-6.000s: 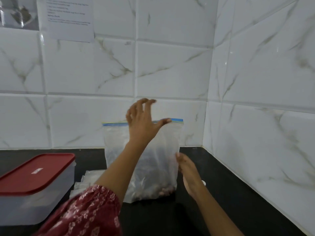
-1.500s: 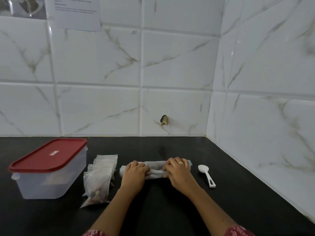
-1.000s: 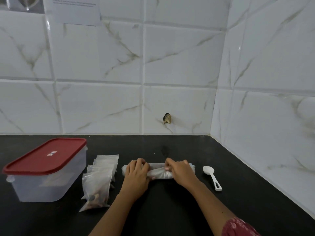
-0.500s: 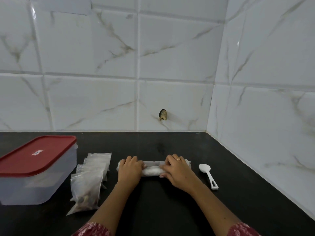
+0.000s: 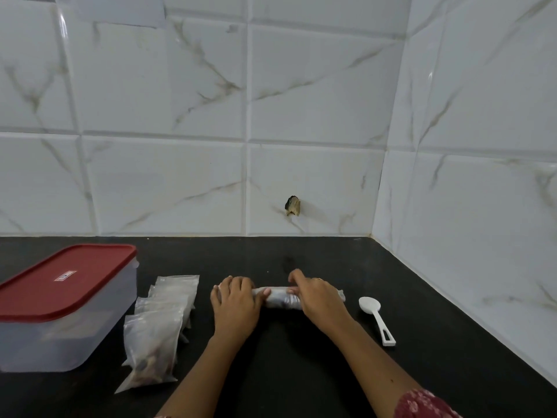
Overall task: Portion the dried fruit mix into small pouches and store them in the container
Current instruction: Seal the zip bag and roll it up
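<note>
L hand (image 5: 235, 303) + R hand (image 5: 319, 300) are both gripping rolled bag (image 5: 281, 300), fingers curled round it; pouches (image 5: 159, 333) lying at bag's 9 o'clock, spoon (image 5: 369, 305) at 3.

Rolled clear bag (image 5: 281, 300) near filled pouches (image 5: 153, 342), red-lidded container (image 5: 60, 297)

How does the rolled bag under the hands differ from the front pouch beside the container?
The rolled bag is wound into a tube; the front pouch lies flat. Left hand and right hand grip the rolled bag; no hand touches the front pouch. The rolled bag lies alone; the front pouch overlaps other pouches. Both are clear plastic on the black counter.
</note>
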Demonstrator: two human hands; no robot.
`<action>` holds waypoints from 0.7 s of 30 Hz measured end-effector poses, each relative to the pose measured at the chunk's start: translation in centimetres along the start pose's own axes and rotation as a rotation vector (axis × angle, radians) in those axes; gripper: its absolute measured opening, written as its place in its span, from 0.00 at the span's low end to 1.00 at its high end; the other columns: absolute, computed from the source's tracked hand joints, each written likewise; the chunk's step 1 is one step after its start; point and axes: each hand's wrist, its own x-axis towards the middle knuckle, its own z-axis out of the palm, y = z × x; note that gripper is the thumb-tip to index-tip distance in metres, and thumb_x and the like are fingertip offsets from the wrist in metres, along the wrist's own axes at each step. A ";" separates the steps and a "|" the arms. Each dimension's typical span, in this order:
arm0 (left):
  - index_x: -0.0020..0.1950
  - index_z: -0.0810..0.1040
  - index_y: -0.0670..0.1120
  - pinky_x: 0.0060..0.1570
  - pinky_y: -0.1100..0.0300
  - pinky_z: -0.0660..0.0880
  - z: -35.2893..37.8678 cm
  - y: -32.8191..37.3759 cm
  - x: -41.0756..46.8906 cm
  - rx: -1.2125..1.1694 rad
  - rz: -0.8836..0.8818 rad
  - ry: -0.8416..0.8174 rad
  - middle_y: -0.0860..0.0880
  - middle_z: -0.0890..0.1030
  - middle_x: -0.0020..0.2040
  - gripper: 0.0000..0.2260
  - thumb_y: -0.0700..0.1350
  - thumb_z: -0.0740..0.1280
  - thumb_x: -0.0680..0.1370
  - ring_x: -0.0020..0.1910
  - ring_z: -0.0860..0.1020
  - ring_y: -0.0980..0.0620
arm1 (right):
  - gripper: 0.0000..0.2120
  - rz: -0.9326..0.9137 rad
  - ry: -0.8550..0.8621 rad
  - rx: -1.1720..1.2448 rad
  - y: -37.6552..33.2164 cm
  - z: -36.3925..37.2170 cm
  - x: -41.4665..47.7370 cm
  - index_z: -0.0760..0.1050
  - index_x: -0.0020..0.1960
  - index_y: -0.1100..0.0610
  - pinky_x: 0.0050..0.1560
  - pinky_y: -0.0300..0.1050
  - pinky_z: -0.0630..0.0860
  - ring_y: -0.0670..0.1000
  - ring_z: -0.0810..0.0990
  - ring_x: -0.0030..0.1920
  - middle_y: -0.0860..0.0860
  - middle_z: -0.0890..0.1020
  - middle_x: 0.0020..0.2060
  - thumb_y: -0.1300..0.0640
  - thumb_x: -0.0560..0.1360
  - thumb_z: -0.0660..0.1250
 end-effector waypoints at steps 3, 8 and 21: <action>0.60 0.71 0.50 0.73 0.49 0.50 0.0 0.0 0.7 0.071 0.022 -0.052 0.50 0.69 0.66 0.18 0.58 0.49 0.81 0.71 0.60 0.49 | 0.12 -0.016 0.005 -0.087 0.2 0.9 0.3 0.69 0.59 0.55 0.49 0.49 0.73 0.56 0.76 0.53 0.53 0.76 0.53 0.57 0.76 0.58; 0.60 0.72 0.50 0.72 0.50 0.50 0.1 0.1 1.8 0.042 -0.001 -0.132 0.48 0.67 0.65 0.20 0.58 0.47 0.81 0.69 0.62 0.48 | 0.20 -0.016 0.093 -0.330 1.5 1.3 -0.9 0.77 0.49 0.45 0.36 0.49 0.75 0.52 0.81 0.38 0.47 0.81 0.40 0.37 0.73 0.51; 0.72 0.61 0.42 0.65 0.52 0.63 0.6 5.6 0.4 -0.648 -0.199 -0.019 0.40 0.62 0.71 0.22 0.46 0.59 0.80 0.68 0.65 0.41 | 0.20 0.649 -0.228 0.688 2.1 -2.1 -0.8 0.75 0.56 0.58 0.51 0.48 0.76 0.57 0.81 0.48 0.57 0.82 0.44 0.44 0.79 0.54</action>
